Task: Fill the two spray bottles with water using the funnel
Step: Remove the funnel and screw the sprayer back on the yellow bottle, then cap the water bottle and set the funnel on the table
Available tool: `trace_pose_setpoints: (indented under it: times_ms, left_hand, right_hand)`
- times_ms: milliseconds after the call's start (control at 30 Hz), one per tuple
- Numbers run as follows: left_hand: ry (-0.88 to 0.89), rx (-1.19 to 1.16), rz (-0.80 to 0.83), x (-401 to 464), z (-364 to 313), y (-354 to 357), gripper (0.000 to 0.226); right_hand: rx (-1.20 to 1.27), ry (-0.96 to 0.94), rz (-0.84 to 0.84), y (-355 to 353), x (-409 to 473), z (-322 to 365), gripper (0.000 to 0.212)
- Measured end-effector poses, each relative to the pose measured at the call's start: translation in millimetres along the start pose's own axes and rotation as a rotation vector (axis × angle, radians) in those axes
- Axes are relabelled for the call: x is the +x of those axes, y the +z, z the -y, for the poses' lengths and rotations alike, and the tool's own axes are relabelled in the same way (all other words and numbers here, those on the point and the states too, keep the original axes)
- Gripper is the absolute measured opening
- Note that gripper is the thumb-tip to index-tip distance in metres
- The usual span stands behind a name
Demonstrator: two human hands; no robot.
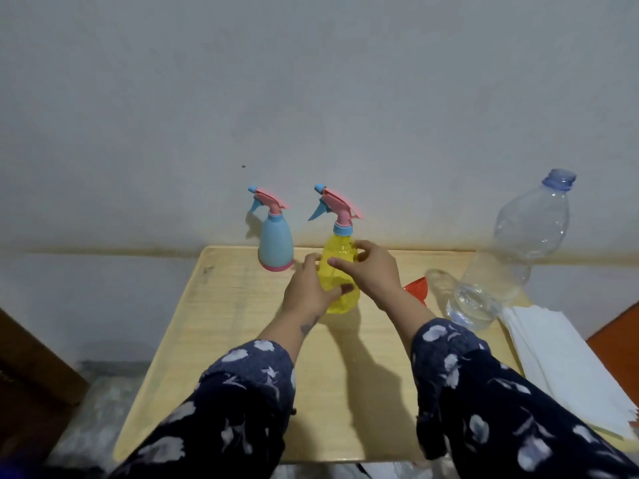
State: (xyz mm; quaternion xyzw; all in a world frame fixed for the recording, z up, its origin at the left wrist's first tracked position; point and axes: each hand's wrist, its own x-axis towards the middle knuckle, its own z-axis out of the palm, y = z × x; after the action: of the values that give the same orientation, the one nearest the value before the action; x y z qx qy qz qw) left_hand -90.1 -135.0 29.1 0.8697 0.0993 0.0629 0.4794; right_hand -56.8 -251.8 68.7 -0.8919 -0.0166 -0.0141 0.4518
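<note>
A yellow spray bottle [340, 271] with a pink and blue trigger head stands upright mid-table. My left hand [311, 288] grips its body from the left, thumb across the front. My right hand [371, 267] holds it from the right, fingers curled round the upper body. A light blue spray bottle [275, 245] with its trigger head on stands at the table's back edge, to the left. A red funnel [416, 288] lies behind my right wrist, partly hidden. A large clear water bottle [508, 257], uncapped, holds a little water at its bottom.
The wooden table [224, 340] backs onto a grey wall. A stack of white paper napkins [560, 361] lies at the right edge, next to the water bottle. Dark furniture stands at the lower left, off the table.
</note>
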Motion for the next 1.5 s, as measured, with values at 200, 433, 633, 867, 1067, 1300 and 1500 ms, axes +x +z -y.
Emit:
trace_pose_setpoints:
  times_ms: [200,433,633,867,1067,1300,1500]
  left_hand:
    - [-0.043,-0.103,-0.039,67.2,14.2,24.9,0.061]
    - [-0.097,-0.066,-0.108,123.7,32.6,48.6,0.059]
    - [-0.091,-0.080,-0.122,133.9,39.6,56.9,0.059]
    - [-0.101,0.082,-0.042,121.4,39.5,49.8,0.073]
    - [-0.069,0.235,0.030,87.3,29.7,44.4,0.057]
    - [0.088,0.294,0.152,44.0,-13.3,62.9,0.040]
    - [0.287,0.162,0.243,12.0,-82.3,103.8,0.045]
  right_hand:
    - [0.138,-0.064,0.063,13.3,65.8,-17.9,0.061]
    - [0.191,-0.094,0.132,34.2,126.5,-38.9,0.052]
    - [0.208,-0.090,0.159,44.5,146.7,-52.0,0.061]
    - [0.169,-0.018,0.235,36.8,137.0,-52.2,0.082]
    - [0.047,0.035,0.285,11.5,93.7,-60.9,0.062]
    - [-0.075,0.102,0.273,-42.6,13.2,-86.6,0.049]
    - [-0.238,0.230,0.200,-102.1,-53.9,-128.7,0.044]
